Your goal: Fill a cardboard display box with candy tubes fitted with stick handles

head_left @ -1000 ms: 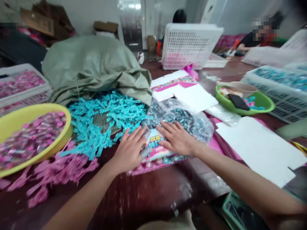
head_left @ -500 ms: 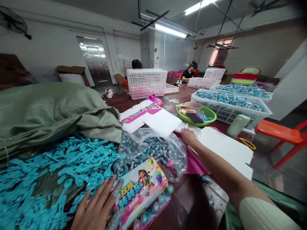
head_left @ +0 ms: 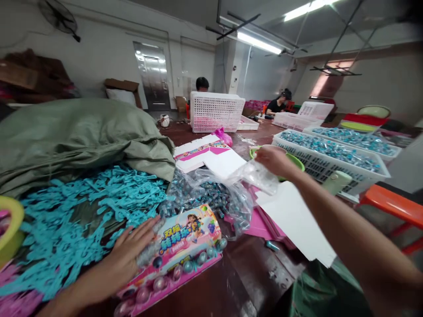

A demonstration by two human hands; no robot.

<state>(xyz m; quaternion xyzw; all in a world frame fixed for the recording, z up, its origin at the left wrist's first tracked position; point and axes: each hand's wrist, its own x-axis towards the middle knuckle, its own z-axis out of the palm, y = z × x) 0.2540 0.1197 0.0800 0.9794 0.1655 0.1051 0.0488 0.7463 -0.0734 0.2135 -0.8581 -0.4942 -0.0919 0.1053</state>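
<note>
My left hand point(head_left: 137, 244) lies with fingers spread on the left part of a colourful printed box point(head_left: 188, 235), which has a row of shiny balls along its front edge. My right hand point(head_left: 272, 159) is raised in front of the green bowl point(head_left: 295, 162), its fingers pinched on the edge of a clear plastic bag point(head_left: 261, 176). The plastic stretches left over a pile of small blue-and-silver pieces point(head_left: 211, 196). White and pink card sheets point(head_left: 294, 215) lie under my right forearm. Turquoise plastic pieces point(head_left: 82, 224) are heaped left of the box.
A green cloth sack point(head_left: 82, 127) covers the back left. A yellow ring-shaped thing point(head_left: 16, 229) stands at the left edge. Beyond are a white crate point(head_left: 216, 112), filled baskets point(head_left: 330, 163), a pale green bottle point(head_left: 337, 181), an orange stool point(head_left: 393, 204) and two people point(head_left: 277, 105).
My right hand has lifted and pulled up the clear plastic. The view has turned left, showing the yellow ring and more of the printed box. My left hand remains on the box.
</note>
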